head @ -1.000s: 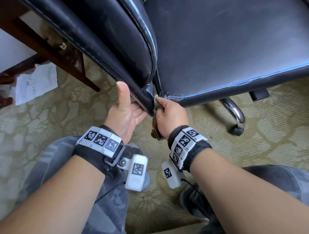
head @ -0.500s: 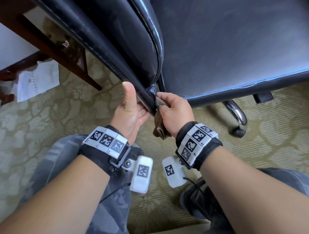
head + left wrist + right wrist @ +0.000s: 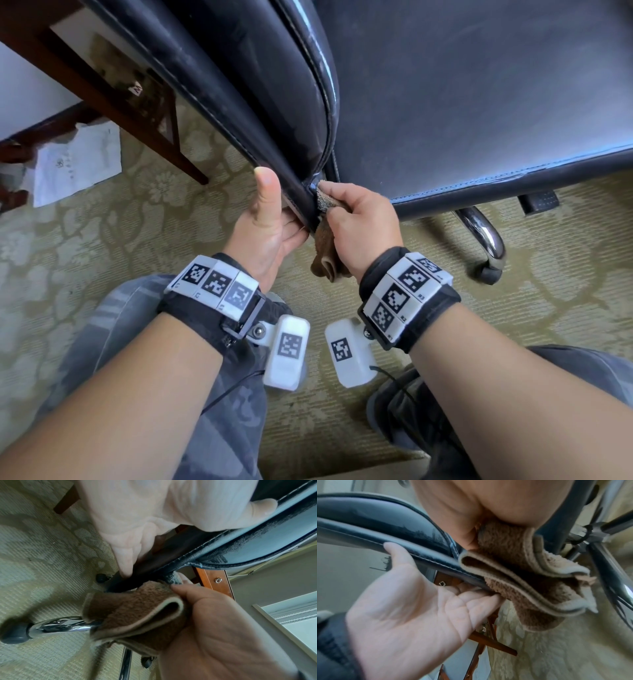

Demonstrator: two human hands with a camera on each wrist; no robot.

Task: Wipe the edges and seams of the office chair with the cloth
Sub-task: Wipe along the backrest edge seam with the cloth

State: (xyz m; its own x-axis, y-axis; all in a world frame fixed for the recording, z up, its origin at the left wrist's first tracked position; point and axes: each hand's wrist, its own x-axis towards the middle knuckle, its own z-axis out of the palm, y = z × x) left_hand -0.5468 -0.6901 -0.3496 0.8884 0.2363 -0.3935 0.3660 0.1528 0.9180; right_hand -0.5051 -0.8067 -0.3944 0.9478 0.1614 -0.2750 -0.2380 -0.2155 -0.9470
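Note:
A black leather office chair fills the top of the head view, its backrest (image 3: 239, 68) on the left and its seat (image 3: 479, 102) on the right. My left hand (image 3: 270, 222) grips the backrest's lower edge, thumb up along the front and fingers curled behind it (image 3: 479, 599). Just to its right, my right hand (image 3: 359, 222) holds a folded brown cloth (image 3: 325, 253). It presses the cloth into the seam where backrest and seat meet. The cloth's folds (image 3: 133, 612) hang below the hand. The fingertips of my right hand are hidden in the cloth.
A chrome chair leg with a black caster (image 3: 486, 246) stands right of my right hand. Dark wooden table legs (image 3: 102, 92) and a sheet of paper (image 3: 78, 161) are on the patterned carpet at the left. My knees are at the bottom.
My right hand has shifted the cloth slightly at the corner seam. My left hand keeps the same hold on the backrest edge.

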